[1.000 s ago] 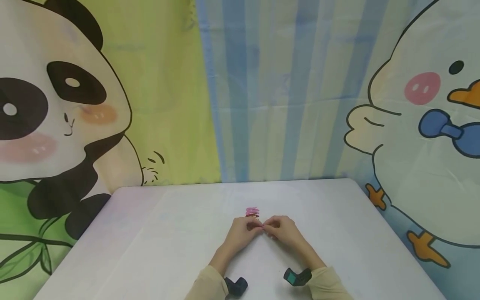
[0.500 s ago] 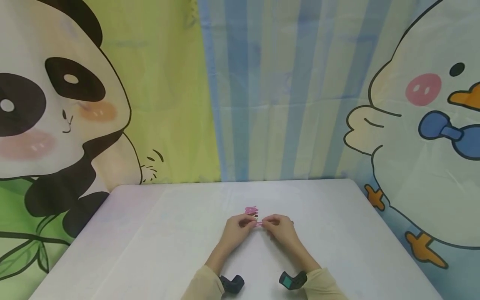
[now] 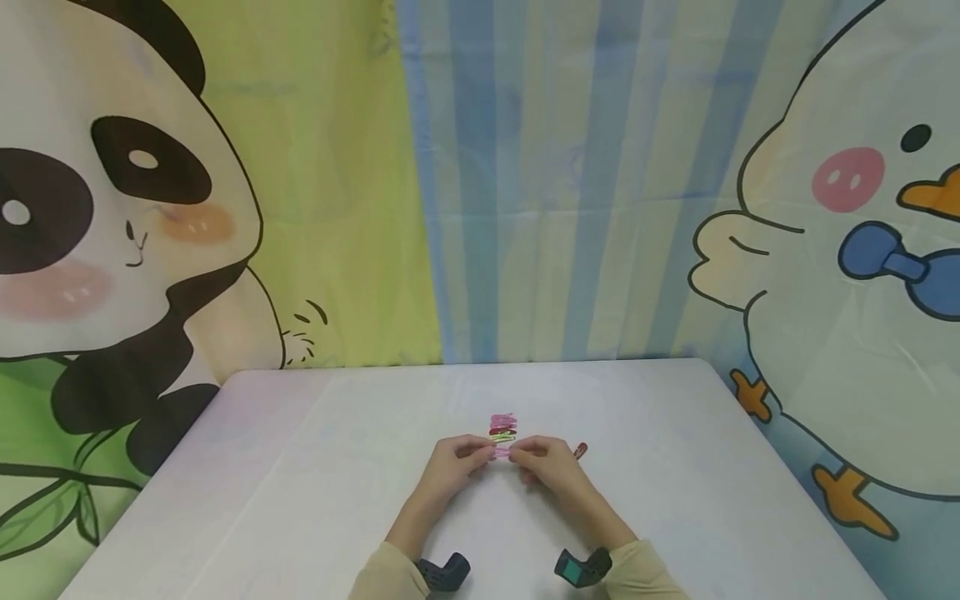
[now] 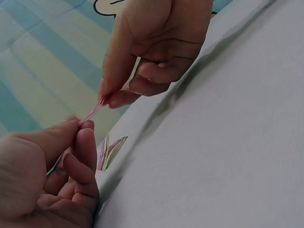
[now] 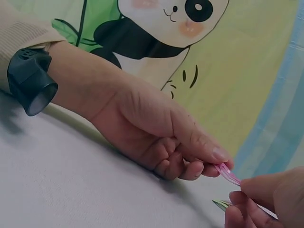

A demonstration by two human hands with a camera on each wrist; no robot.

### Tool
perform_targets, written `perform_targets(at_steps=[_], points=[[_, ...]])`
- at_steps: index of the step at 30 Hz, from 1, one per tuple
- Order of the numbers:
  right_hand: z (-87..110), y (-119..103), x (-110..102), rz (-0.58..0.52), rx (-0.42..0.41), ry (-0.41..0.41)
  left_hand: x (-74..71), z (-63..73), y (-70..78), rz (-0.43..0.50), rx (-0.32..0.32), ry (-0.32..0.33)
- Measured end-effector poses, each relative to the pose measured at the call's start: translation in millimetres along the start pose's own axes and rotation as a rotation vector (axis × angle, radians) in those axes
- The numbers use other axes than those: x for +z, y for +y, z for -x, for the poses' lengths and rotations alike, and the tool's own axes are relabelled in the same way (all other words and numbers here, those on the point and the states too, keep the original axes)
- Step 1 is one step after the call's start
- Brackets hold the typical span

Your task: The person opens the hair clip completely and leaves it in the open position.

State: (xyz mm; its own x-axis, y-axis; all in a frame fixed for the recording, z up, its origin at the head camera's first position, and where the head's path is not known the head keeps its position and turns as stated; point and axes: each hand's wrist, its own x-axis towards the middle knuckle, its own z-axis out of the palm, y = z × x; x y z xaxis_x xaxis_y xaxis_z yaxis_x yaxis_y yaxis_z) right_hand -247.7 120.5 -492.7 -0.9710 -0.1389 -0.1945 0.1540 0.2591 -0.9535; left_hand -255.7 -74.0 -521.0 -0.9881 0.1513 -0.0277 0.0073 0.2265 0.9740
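Both hands pinch a small pink bundle of thin strands (image 3: 502, 452), one hand at each end. My left hand (image 3: 454, 462) grips its left end between thumb and fingertips, and my right hand (image 3: 553, 463) pinches the opposite end. In the left wrist view the pink strands (image 4: 92, 112) run taut and slightly curved from hand to hand. Just behind them on the table lies a short column of thin pink, red and green looped pieces (image 3: 503, 426). A dark-red object (image 3: 581, 451) shows beyond my right hand, partly hidden by it.
The white table (image 3: 322, 492) stretches out on both sides of the hands. Behind its far edge hangs a printed curtain (image 3: 525, 208) with a panda and a white bird. Black camera mounts (image 3: 444, 575) sit at the wrists.
Both hands have shifted left and their fingertips have drawn apart, showing more of the pink strands between them. The green part of the column and the dark-red object have come into sight.
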Motion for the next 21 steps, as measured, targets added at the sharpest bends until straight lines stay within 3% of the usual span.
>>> perform_targets(at_steps=[3, 13, 21], points=[[-0.8, 0.8, 0.6, -0.004, 0.005, -0.007, -1.3, -0.2, -1.4, 0.017, -0.031, -0.007], [-4.1, 5.8, 2.4, -0.04, 0.035, -0.007, 0.6, -3.1, -0.1, -0.057, -0.068, -0.036], [-2.9, 6.6, 6.4, -0.026, -0.007, 0.027, 1.2, -4.2, 2.5, -0.033, -0.116, -0.045]])
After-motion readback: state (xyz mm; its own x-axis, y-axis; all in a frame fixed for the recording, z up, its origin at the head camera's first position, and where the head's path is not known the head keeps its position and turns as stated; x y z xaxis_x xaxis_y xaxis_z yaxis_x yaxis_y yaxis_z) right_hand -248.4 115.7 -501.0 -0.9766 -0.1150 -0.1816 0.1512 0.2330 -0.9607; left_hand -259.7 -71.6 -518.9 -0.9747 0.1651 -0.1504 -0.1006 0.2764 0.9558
